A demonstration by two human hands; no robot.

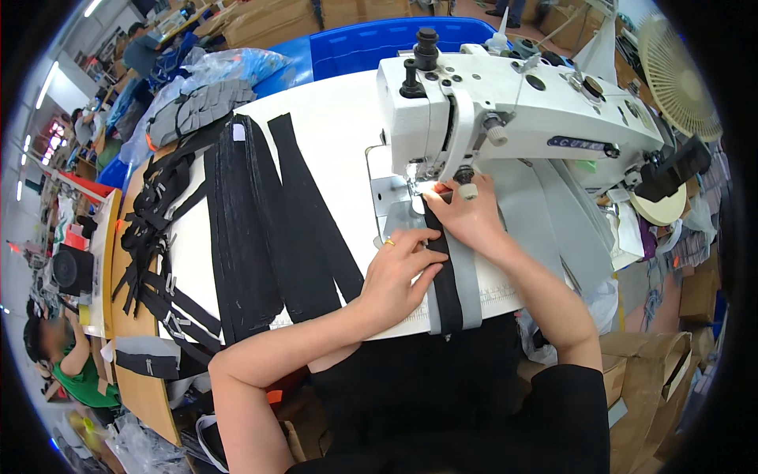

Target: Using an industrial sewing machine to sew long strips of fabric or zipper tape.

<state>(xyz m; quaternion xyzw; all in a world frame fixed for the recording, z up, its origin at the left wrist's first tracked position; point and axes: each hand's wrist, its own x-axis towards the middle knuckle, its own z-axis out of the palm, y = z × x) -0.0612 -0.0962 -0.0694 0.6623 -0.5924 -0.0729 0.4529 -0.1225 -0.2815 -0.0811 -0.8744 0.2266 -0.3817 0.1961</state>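
Observation:
A long black fabric strip [447, 294] lies over a grey fabric piece [469, 294] and runs from the table's front edge up to the presser foot of a white sewing machine [521, 110]. My left hand [399, 272] comes in from the left, its fingers bent and closed on the strip's left edge. Close by the lit needle area, my right hand [467, 212] has its fingers closed on the strip's far end. What lies under the fingertips there is partly hidden by the hand and the machine head.
Several black strips [245, 229] lie left on the white table [316, 103], beside a heap of black straps with metal sliders [150, 213]. Grey fabric [545, 205] spreads under the machine arm. A blue bin [355, 49] stands behind, a fan [671, 75] at far right. Another person sits at far left.

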